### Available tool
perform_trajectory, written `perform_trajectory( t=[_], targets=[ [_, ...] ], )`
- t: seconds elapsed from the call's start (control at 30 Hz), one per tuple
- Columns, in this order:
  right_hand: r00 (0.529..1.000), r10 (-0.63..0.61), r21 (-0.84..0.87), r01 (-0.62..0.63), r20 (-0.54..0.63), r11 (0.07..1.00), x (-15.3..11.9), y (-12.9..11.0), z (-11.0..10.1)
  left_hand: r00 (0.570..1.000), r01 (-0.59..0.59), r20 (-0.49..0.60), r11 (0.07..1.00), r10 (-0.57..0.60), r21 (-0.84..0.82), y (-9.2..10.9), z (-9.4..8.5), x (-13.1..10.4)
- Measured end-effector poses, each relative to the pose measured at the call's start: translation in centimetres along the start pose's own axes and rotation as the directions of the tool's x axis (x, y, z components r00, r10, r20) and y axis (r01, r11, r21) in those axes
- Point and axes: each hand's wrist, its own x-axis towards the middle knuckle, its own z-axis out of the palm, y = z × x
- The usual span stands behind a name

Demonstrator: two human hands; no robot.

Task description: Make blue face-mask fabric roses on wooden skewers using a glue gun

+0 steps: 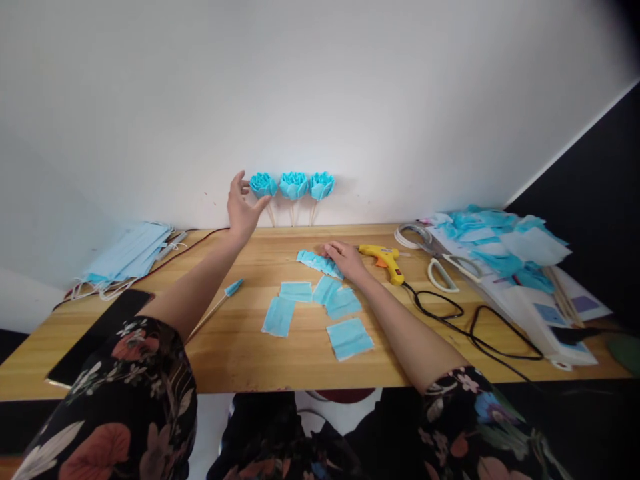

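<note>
Three blue fabric flowers on thin sticks lean against the wall: a left flower [263, 184], a middle flower [293, 185] and a right flower [321, 185]. Around the left flower's side, my left hand [243, 208] is open, thumb and fingers apart; whether it touches the petals is unclear. My right hand [347, 260] rests at the right end of a row of folded blue pieces [315, 261], its fingers loosely stretched over them. Several flat blue fabric pieces [296, 291] lie nearer to me. Left of these is a stick with a blue tip [233, 287].
A yellow glue gun [384, 260] with a black cord lies right of my right hand. Beyond it are scissors [442, 275], a white coil [413, 236] and a heap of blue scraps [505, 240]. Face masks [130, 250] and a dark tablet [100, 337] are at left on the wooden table [240, 360].
</note>
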Motion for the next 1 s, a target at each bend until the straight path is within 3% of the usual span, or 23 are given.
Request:
perform_trajectory(
  t=[0.17, 0.3, 0.4, 0.47, 0.53, 0.6, 0.63, 0.7, 0.8, 1.0],
  targets=[
    [1.0, 0.008, -0.01, -0.008, 0.0, 1.0, 0.0, 0.0, 0.1, 0.997, -0.079, -0.019, 0.997, 0.08, 0.026, 4.0, -0.9, -2.6],
    [1.0, -0.002, -0.018, 0.002, 0.001, 1.0, 0.1, 0.2, 0.1, 0.989, -0.144, -0.015, 0.989, 0.145, 0.043, 5.9, -0.3, -3.2],
    [1.0, -0.009, -0.019, 0.009, 0.003, 1.0, 0.1, 0.2, 0.1, 0.998, -0.047, 0.043, 0.998, 0.049, -0.046, 6.2, 0.6, -3.2],
    [1.0, -0.01, -0.021, 0.01, 0.004, 1.0, 0.1, 0.2, 0.1, 0.987, 0.107, 0.128, 0.989, -0.094, -0.104, 6.3, 1.2, -3.2],
    [1.0, -0.009, -0.02, 0.009, 0.007, 1.0, 0.1, 0.1, 0.1, 0.928, 0.313, 0.252, 0.94, -0.274, -0.133, 6.6, 1.9, -3.2],
    [1.0, -0.008, -0.019, 0.008, 0.01, 1.0, 0.0, 0.0, 0.1, 0.823, 0.501, 0.384, 0.853, -0.417, -0.148, 7.1, 2.5, -3.4],
    [1.0, -0.007, -0.02, 0.008, 0.012, 1.0, 0.0, -0.1, 0.1, 0.775, 0.566, 0.432, 0.811, -0.461, -0.149, 7.4, 2.9, -3.4],
    [1.0, -0.004, -0.027, 0.005, 0.009, 1.0, 0.0, -0.2, 0.1, 0.727, 0.623, 0.468, 0.769, -0.503, -0.141, 7.7, 3.7, -3.5],
    [1.0, 0.0, -0.04, 0.0, -0.002, 0.999, 0.0, -0.4, 0.1, 0.728, 0.631, 0.42, 0.77, -0.542, -0.099, 7.3, 5.3, -3.3],
    [1.0, -0.005, -0.041, 0.005, 0.005, 0.999, 0.0, -0.5, 0.0, 0.779, 0.602, 0.22, 0.799, -0.588, 0.004, 5.1, 8.5, -2.5]
  ],
)
